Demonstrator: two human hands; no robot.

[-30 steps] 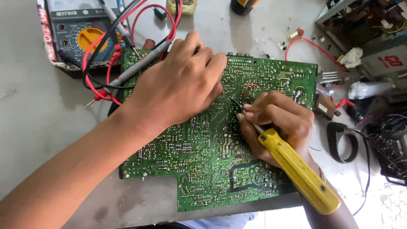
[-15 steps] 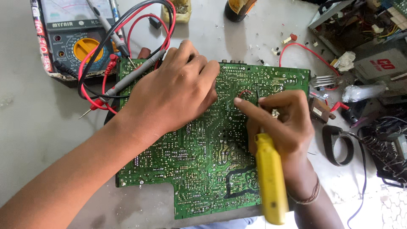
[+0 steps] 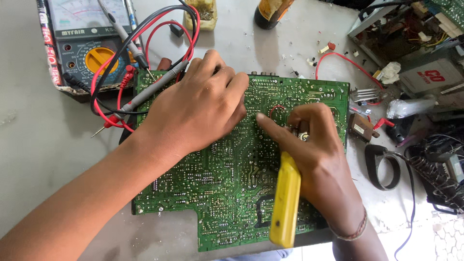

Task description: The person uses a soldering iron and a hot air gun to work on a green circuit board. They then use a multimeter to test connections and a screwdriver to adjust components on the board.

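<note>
Pressing left hand flat on green circuit board, fingers spread; right hand closed around yellow-handled tool over board's upper middle. Best kept steady, tip vertical. Multimeter beyond board's top-left corner on counter.

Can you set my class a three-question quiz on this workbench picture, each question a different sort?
1. True or false: the left hand lies flat on the green board.
2. Which hand grips the yellow-handled tool? A) left B) right C) neither
3. Fill in: the red and black leads run from the ______ at the top left.

Key:
1. True.
2. B, the right hand.
3. Meter.
</note>
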